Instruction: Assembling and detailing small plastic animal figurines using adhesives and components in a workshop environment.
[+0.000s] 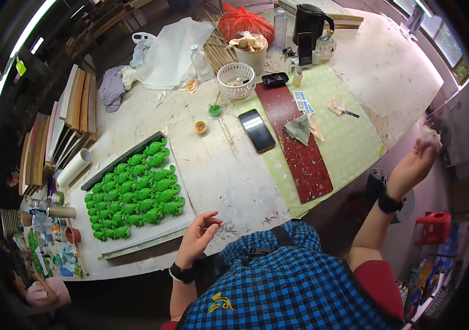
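**Right hand lifted off the table with a small pale piece; left hand idle at the edge**

I see my right hand [413, 165] raised well out past the table's [229, 176] right edge, fingers pinched narrow around a small pale piece [431, 136]. What that piece is, I cannot tell; it is too small and sits at the bent rim of the view. My left hand [197, 237] rests at the near edge of the table, fingers loosely curled and holding nothing.

To do this step well, I judge the pinch should stay light and steady, with the wrist turned so the piece faces me. The left hand could come up to support it, since one hand alone out over the floor risks a drop.

The tray [152, 234] of green figures [135, 192] lies just ahead and to the left of my left hand, near it but not touching. The dark phone [256, 130] and the red board [296, 148] lie farther forward, between the two hands. The white basket [236, 80] stands well beyond both.
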`<state>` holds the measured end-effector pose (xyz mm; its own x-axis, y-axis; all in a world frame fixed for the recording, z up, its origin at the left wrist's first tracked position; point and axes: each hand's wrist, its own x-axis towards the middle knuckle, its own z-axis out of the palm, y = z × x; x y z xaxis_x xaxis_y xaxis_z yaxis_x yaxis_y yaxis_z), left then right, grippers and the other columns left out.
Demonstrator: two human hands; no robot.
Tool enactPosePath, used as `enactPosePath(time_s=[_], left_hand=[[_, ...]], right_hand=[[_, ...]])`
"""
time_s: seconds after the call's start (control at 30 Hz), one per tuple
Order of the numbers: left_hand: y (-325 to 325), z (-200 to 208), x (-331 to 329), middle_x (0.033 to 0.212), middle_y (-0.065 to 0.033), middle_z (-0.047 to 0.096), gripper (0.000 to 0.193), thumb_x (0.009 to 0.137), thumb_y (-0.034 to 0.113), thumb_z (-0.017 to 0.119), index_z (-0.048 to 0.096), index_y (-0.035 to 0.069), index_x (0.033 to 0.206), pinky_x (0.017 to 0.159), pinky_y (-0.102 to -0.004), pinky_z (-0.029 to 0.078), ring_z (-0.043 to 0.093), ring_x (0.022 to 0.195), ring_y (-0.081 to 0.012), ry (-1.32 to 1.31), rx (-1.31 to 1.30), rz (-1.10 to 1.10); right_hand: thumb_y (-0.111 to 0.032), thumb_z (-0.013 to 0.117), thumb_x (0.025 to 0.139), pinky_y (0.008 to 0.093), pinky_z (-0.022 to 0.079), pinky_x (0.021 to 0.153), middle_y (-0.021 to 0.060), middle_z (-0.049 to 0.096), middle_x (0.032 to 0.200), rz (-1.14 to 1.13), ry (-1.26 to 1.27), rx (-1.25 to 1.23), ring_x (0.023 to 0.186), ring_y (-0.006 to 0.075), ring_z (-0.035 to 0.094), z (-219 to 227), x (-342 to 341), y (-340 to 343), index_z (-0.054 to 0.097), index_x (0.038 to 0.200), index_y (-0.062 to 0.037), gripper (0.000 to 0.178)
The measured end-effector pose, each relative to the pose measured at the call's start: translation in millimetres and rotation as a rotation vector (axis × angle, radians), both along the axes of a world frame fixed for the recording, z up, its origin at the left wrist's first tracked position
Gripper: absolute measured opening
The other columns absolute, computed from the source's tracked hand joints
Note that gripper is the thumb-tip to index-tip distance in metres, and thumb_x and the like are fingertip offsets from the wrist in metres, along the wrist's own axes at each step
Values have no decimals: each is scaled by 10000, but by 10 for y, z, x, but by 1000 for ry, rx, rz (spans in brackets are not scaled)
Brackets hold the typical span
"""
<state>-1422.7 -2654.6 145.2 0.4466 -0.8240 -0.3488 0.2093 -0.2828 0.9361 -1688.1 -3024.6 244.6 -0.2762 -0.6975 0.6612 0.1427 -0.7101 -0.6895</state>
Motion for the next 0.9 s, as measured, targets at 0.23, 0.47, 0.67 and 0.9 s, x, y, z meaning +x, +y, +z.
enactPosePath(time_s=[0.23, 0.47, 0.67, 0.9], left_hand=[[-223, 34, -44, 1057, -94, 566, 350, 896, 107, 476, 428, 15, 1230, 849, -262, 408, 519, 999, -142, -29, -41, -30], [-782, 312, -241, 1156, -87, 500, 469, 876, 187, 547, 370, -13, 1262, 868, -266, 410, 497, 1035, -137, 136, -223, -196], [-691, 251, -247, 1039, -36, 553, 448, 810, 138, 640, 437, -4, 1183, 807, -234, 441, 535, 931, -91, 148, -184, -85], [-640, 288, -278, 1076, -52, 551, 510, 773, 90, 672, 423, 7, 1211, 852, -269, 438, 534, 983, -115, 98, -159, -79]], right_hand=[[-371, 751, 615, 386, 337, 945, 218, 382, 1216, 307, 850, -220, 1123, 325, 404, -380, 754, 827, 226, 1311, 59, 972], [-174, 818, 544, 432, 349, 935, 239, 311, 1271, 921, 915, -355, 1149, 385, 373, -725, 1289, 1478, 75, 1397, -103, 1134], [-205, 782, 647, 363, 358, 944, 164, 436, 1247, 1357, 651, 81, 1128, 237, 448, -573, 1344, 1521, 177, 1380, -44, 964], [-87, 534, 871, 237, 488, 747, 92, 613, 1020, 1407, 559, 685, 860, 135, 610, -540, 1427, 1458, 506, 1162, 31, 315]])
